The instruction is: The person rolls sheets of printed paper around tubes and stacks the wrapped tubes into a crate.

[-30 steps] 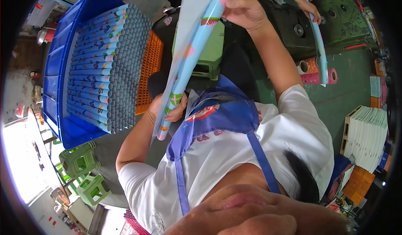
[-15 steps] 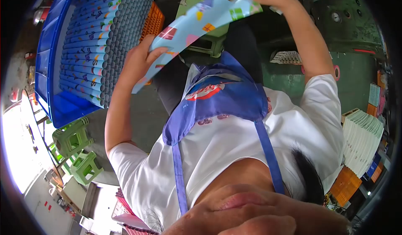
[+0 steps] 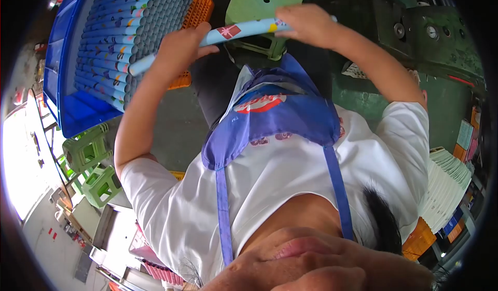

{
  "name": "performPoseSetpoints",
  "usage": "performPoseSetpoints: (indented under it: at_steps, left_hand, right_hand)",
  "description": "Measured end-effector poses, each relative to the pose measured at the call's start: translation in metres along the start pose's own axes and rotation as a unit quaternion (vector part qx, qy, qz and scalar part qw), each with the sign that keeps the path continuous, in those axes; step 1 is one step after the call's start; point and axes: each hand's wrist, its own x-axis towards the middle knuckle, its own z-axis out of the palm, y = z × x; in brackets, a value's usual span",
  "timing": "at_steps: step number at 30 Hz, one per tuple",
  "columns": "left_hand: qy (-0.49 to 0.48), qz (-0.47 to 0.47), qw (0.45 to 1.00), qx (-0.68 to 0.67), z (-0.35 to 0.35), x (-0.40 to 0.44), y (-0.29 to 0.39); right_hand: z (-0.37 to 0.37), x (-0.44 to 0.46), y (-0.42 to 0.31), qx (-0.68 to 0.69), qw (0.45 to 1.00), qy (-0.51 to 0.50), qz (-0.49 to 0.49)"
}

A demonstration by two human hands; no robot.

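A light-blue roll of printed paper or film [image 3: 230, 31], patterned with gift boxes, spans the space between my hands, slightly tilted with its left end lower. My left hand [image 3: 181, 47] wraps around it towards its left end, thumb along the near side. Farther right, my right hand [image 3: 306, 25] grips the roll from above. Its left end reaches in front of a blue crate [image 3: 54, 78], where many similar patterned rolls [image 3: 111, 47] lie stacked with round ends facing me. Beyond the roll stands a green stool [image 3: 259, 1].
An orange basket [image 3: 199, 8] stands beside the crate. At right is a dark green machine [image 3: 441, 47] with gauges. Green stools [image 3: 85, 148] stand at lower left. A stack of white sheets [image 3: 443, 187] is at right. I wear a blue apron [image 3: 270, 130].
The wide, loosely curved patterned sheet now appears as a narrow roll. My right hand has come down and nearer, and my left hand has risen slightly.
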Motion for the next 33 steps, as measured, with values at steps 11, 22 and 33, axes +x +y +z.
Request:
performPoseSetpoints:
  at_steps: [11,22,33]
  left_hand:
    - [0.026,0.061,0.997,-0.032,0.044,0.043,-0.018]
    - [0.061,0.092,0.994,-0.027,-0.014,0.068,-0.068]
    - [0.292,0.072,0.942,0.147,-0.042,0.139,-0.290]
  right_hand:
    - [0.046,-0.023,0.010,0.186,0.982,-0.009,0.033]
    - [0.023,0.035,0.014,0.109,0.988,0.103,0.040]
    - [0.005,0.299,0.038,-0.008,0.950,0.308,-0.049]
